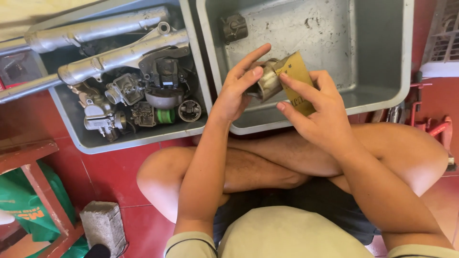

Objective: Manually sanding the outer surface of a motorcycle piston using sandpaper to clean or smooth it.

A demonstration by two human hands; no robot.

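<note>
My left hand (236, 91) grips a small round metal part (267, 82), a dull silver cup-like piece, held over the near edge of a grey tub (377, 98). My right hand (315, 112) presses a folded piece of yellow-brown sandpaper (297, 76) against that part with fingers and thumb. Both hands are above my crossed legs as I sit on the red floor.
One small dark metal part (234, 27) lies in the right-hand grey tub. A second grey tub (86, 138) on the left holds carburettors, long silver tubes and other engine parts. A concrete block (103, 224), a red wooden stool (33, 181) and a green bag (19, 200) stand at lower left.
</note>
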